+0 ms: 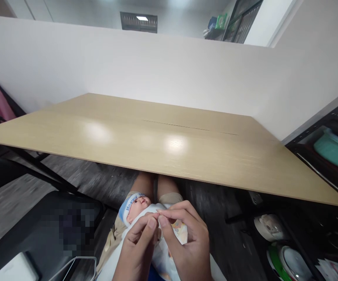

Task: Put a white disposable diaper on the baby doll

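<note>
A baby doll (142, 203) in a blue-and-white cap (127, 207) with lettering lies on my lap, its head toward the left. Over its body, my left hand (141, 236) is closed in a pinch, thumb against the forefinger. My right hand (186, 230) pinches right beside it, the fingertips of both hands meeting. Whatever sits between the fingertips is too small and hidden to name. Below the hands, white cloth with a coloured print (179, 230) covers the doll, partly hidden by my fingers.
A wooden table (122, 136) stands ahead, its front edge above my knees. On the left is a black chair seat (25, 230) bearing a white charger (17, 268) and cable (82, 258). Shelves at right hold a teal basin (337, 150) and round containers (294, 263).
</note>
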